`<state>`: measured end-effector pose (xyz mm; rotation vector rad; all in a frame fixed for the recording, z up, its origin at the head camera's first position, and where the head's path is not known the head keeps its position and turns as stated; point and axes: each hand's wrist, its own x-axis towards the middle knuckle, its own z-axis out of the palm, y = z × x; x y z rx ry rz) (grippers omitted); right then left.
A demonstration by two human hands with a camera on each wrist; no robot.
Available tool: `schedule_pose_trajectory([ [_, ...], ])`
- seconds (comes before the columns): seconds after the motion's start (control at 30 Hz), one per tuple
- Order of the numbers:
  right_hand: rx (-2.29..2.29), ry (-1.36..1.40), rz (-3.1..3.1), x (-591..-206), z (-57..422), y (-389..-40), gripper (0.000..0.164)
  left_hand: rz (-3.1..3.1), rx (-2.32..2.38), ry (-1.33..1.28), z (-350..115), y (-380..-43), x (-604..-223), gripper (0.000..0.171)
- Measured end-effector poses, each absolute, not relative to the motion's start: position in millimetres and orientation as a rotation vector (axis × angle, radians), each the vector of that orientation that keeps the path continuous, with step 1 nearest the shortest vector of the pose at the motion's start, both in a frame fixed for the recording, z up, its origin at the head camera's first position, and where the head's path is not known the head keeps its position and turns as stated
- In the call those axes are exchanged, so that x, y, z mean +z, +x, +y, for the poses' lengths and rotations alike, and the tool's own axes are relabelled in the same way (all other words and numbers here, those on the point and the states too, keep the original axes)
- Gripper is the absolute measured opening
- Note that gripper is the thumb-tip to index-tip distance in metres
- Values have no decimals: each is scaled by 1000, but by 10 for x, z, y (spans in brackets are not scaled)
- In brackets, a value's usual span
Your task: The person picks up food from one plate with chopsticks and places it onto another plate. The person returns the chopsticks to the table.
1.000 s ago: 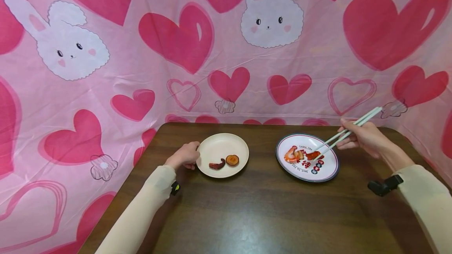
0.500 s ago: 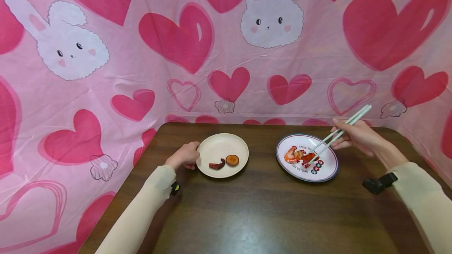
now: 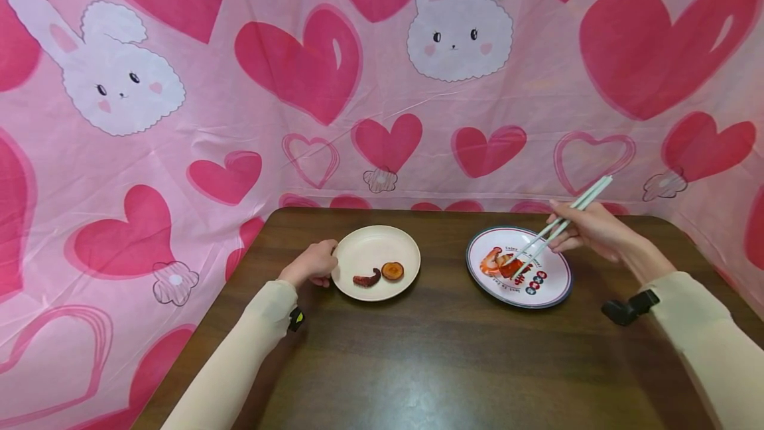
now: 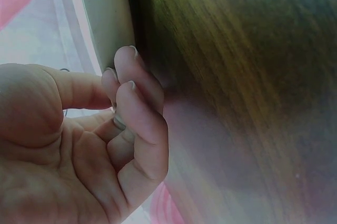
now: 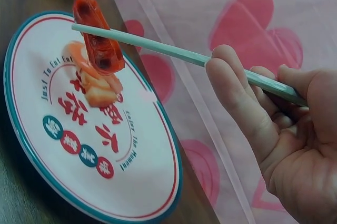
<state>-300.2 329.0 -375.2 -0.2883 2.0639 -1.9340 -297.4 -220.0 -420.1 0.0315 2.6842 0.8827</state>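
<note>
My left hand (image 3: 312, 263) grips the left rim of a cream plate (image 3: 373, 243). In the left wrist view its fingers curl under that plate's edge (image 4: 105, 13), the thumb on the other side. On the plate lie a dark red octopus tentacle (image 3: 367, 279) and a round, brown-rimmed orange slice (image 3: 392, 271). My right hand (image 3: 591, 227) holds pale green chopsticks (image 5: 158, 46). Their tips are at a glossy red-orange oblong food piece (image 5: 107, 59) with dark spots, above the printed plate (image 5: 131, 195). A shrimp (image 3: 491, 262) lies on that plate, partly behind the piece.
Both plates stand toward the back of a dark wooden table (image 3: 406, 357). A pink curtain (image 3: 382, 105) with hearts and rabbits hangs behind the table and along its sides. A black wrist strap (image 3: 629, 308) sits on the right sleeve.
My right hand and the chopsticks have moved left, carrying the red-orange piece left across the printed plate, closer to the shrimp. My left hand and the cream plate have stayed put.
</note>
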Motion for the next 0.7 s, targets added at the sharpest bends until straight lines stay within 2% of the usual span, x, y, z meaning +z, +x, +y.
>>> schedule_pose_trajectory([
  [0.7,-1962,-329,1987,-3764,2883,-3046,38,2692,888,33,-2202,-2948,-4205,33],
])
